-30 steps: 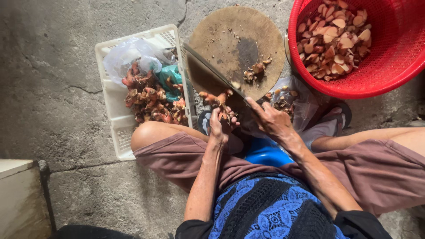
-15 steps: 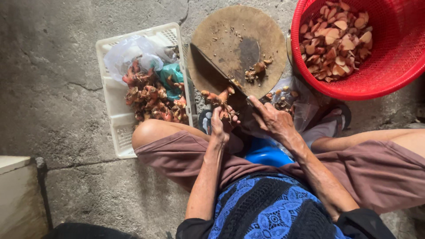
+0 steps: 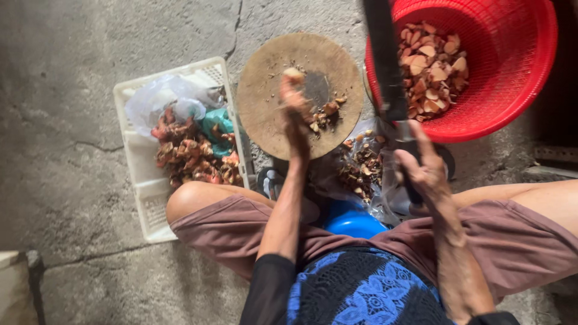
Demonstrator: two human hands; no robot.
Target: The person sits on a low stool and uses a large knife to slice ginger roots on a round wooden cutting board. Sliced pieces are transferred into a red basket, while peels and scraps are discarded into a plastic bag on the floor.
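Top: dark garment with a blue lace-like floral pattern over the torso — black sleeves ending near the elbows.
Shorts: loose, dusty mauve-brown fabric, reaching to just above the knees.
Left hand (image 3: 293, 99): bare, no ring or watch visible — blurred.
Right hand (image 3: 426, 174): bare, forearm uncovered below the sleeve.
Knees: bare.

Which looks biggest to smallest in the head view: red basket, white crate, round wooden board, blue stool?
1. Red plastic mesh basket
2. White plastic crate, similar, partly hidden by a knee
3. Round wooden chopping board
4. Blue plastic stool, mostly hidden
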